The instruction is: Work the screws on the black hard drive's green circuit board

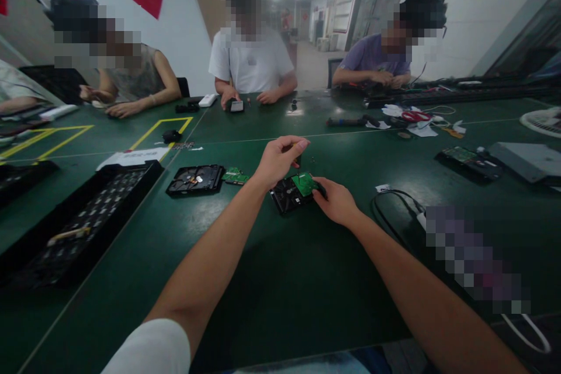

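A hard drive (pixel 286 194) lies on the green table in front of me, with a green circuit board (pixel 303 186) on its upper right part. Above the board, my left hand (pixel 280 159) is closed in a pinch around a thin, dark, upright screwdriver (pixel 298 161), whose lower end points down at the board. My right hand (pixel 336 201) grips the drive's right edge, thumb and fingers closed around it. A dark piece shows between those fingers; I cannot tell if it is part of the drive.
Left of my hands lie another hard drive (pixel 195 180) and a loose circuit board (pixel 235 176). A long black tray (pixel 144 178) stands farther left. To the right are a cable (pixel 397 193), another drive (pixel 468 162) and a grey metal box (pixel 526 159). Several people sit opposite.
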Demonstrator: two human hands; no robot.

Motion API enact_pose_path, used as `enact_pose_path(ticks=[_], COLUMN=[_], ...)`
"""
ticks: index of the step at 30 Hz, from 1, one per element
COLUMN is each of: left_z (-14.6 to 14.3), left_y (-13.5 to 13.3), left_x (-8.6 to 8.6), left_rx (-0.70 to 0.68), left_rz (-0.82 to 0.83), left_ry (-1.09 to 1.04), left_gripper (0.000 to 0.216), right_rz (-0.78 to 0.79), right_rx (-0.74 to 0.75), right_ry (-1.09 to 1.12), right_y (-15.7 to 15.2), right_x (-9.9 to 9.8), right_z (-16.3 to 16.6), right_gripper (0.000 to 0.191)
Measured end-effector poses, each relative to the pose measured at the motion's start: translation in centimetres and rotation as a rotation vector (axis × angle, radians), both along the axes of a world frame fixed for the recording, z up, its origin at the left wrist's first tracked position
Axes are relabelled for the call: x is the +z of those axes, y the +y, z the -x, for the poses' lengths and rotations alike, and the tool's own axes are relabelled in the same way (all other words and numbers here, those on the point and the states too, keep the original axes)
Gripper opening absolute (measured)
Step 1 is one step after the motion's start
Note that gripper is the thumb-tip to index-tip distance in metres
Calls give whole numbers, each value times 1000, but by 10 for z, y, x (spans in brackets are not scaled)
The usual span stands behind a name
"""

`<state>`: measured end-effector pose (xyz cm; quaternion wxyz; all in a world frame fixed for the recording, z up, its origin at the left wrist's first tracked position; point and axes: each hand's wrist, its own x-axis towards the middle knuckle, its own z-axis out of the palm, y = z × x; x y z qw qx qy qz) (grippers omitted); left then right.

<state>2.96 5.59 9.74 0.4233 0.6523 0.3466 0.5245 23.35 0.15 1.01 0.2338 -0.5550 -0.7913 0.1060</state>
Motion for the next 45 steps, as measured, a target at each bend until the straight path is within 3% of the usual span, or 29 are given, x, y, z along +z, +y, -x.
enact_pose_path(ticks=[9,16,21,30,35,45], left_z=[-2,3,4,-7,-3,-3], left_y=[0,0,1,-6,-4,-7], left_x=[-1,4,3,1,1,6], left_rx=[-116,-95,-193,-124,-46,-108], left_rz=[92,167,253,216,166,279], left_ry=[-104,-115,-158,-90,-23,-150], left_gripper=[23,17,21,36,32,21], right_rz=[3,8,23,40,32,40], right_rx=[-5,-2,-8,-16,3,-13], right_ry=[-22,-17,-10,-7,-5,-20], right_y=[1,0,-1,-3,-2,-2], right_x=[-2,0,2,6,6,5], right_z=[0,0,1,2,2,2], right_gripper=[44,42,43,44,43,44])
